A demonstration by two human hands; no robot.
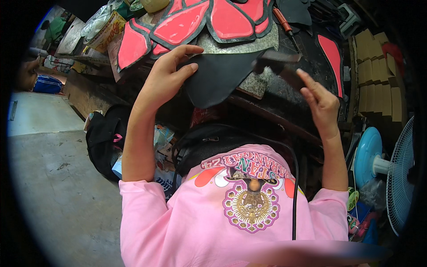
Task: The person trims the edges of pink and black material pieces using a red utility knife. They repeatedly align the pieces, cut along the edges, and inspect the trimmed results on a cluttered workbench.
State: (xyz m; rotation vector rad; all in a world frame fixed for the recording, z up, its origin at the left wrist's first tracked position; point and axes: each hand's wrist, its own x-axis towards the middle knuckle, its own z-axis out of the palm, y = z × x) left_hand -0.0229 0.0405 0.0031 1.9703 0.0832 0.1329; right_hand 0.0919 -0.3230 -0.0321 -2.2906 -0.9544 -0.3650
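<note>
A black leather-like piece (220,80), curved along its lower edge, lies partly over a speckled stone slab (253,84) and hangs past the bench's near edge. My left hand (171,73) holds it by its left side, thumb on top and index finger stretched along the upper edge; the other fingertips are hidden. In my right hand (321,100) is a hammer (291,79), smeared by motion, its head over the piece's right corner. Whether the head touches the piece I cannot tell. Several pink panels with dark borders (231,21) overlap just beyond.
A red-handled tool with a thin shaft (283,20) and another pink panel (330,58) lie on the bench's right side. Brown cardboard boxes (376,95) and a blue fan (369,153) stand at the right. A black bag (104,142) sits below left; a bucket (106,33) stands at the far left.
</note>
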